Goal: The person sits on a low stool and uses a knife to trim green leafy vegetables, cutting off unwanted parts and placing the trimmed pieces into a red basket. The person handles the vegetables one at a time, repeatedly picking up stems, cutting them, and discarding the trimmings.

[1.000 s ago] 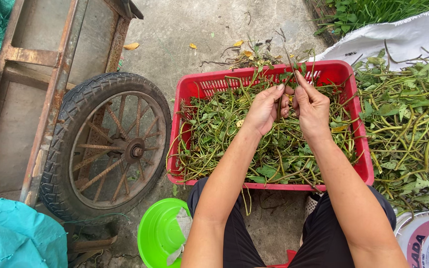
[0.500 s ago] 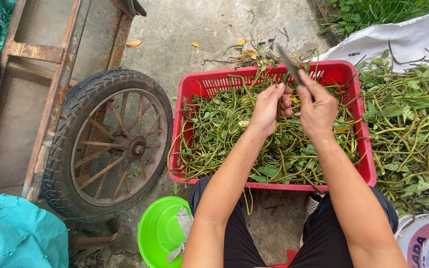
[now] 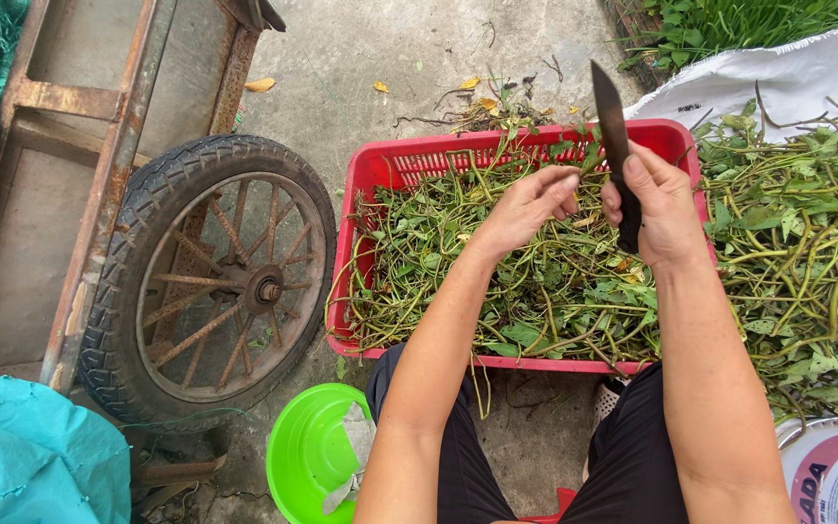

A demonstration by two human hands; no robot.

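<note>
A red plastic crate full of green leafy vine stems sits on the concrete in front of me. My right hand grips a dark knife by its handle, blade pointing up and away over the crate's far rim. My left hand hovers over the crate beside it, fingers curled near the knife handle; whether it pinches a thin stem I cannot tell. Both forearms reach over my dark-trousered knees.
A heap of green vines lies on a white sack at right. A cart with a rusty spoked wheel stands at left. A bright green bowl, a teal tarp and a white bucket sit near my legs.
My right hand has lifted the knife so the whole blade now stands clear above the crate rim. My left hand has drawn slightly apart from the right.
</note>
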